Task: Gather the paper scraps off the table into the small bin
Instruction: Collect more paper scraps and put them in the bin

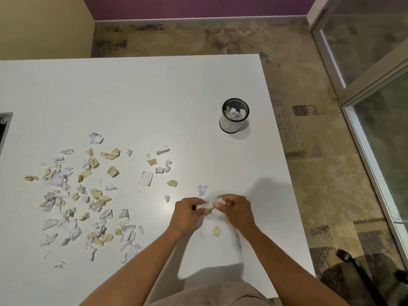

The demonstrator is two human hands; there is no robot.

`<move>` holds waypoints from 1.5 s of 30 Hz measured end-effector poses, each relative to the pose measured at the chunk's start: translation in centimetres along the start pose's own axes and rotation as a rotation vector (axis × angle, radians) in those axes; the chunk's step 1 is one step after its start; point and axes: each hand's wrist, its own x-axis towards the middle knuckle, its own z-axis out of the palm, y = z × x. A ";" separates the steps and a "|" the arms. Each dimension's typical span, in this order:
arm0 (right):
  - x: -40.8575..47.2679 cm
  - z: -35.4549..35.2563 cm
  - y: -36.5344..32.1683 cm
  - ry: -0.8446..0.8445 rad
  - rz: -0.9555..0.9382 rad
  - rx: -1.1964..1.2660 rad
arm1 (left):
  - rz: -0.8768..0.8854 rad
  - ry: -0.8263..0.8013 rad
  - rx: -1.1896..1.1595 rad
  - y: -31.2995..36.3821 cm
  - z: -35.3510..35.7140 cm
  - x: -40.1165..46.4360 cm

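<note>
Both hands meet over the table (132, 96) near its front edge: left hand (186, 212) and right hand (237, 208) have fingers curled around one wad of scraps (209, 204), likely compacting it so it carries in one trip. Small bin (235, 115) stands upright well beyond, some crumpled paper already inside. Main scatter of paper scraps (88, 195) lies far left, untouched.

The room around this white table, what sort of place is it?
Probably an office or meeting room: a plain white table, patterned carpet tiles, a metal-framed glass partition, and a small black mesh desk bin.
</note>
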 end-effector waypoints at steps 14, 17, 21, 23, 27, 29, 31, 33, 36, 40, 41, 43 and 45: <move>6.5 -5.3 -7.5 0.147 0.007 0.732 | 0.026 -0.088 -0.431 12.1 -1.1 8.9; 8.9 -6.8 -9.6 0.179 -0.022 0.810 | 0.071 -0.050 -0.377 15.2 -1.3 11.2; 11.8 -8.7 -12.0 0.185 -0.109 0.895 | 0.154 0.032 -0.180 19.2 -1.7 14.0; 13.0 -9.5 -12.7 0.184 -0.131 0.932 | 0.207 0.040 -0.019 20.9 -2.0 15.3; 14.9 -10.4 -13.8 0.208 -0.149 0.946 | 0.317 0.065 0.311 23.7 -2.0 17.8; 15.6 -10.7 -14.0 0.222 -0.151 0.968 | 0.322 0.063 0.492 24.7 -1.6 18.8; 16.2 -11.0 -14.1 0.230 -0.143 0.988 | 0.325 0.042 0.673 25.4 -1.1 19.4; 16.6 -11.1 -14.1 0.247 -0.132 0.981 | 0.348 0.038 0.801 25.6 -0.5 19.8; 17.1 -11.5 -14.1 0.280 -0.105 0.966 | 0.373 0.051 0.839 25.7 0.0 20.2; 17.8 -11.9 -14.5 0.297 -0.092 0.947 | 0.368 0.040 0.688 25.8 -0.6 20.8; 17.9 -12.0 -14.7 0.300 -0.095 0.942 | 0.370 0.035 0.643 25.7 -0.9 20.9; 18.1 -12.1 -15.1 0.293 -0.108 0.943 | 0.380 0.044 0.576 25.4 -1.6 21.0; 18.5 -12.0 -15.7 0.285 -0.122 0.929 | 0.375 0.103 0.518 24.8 -2.2 20.9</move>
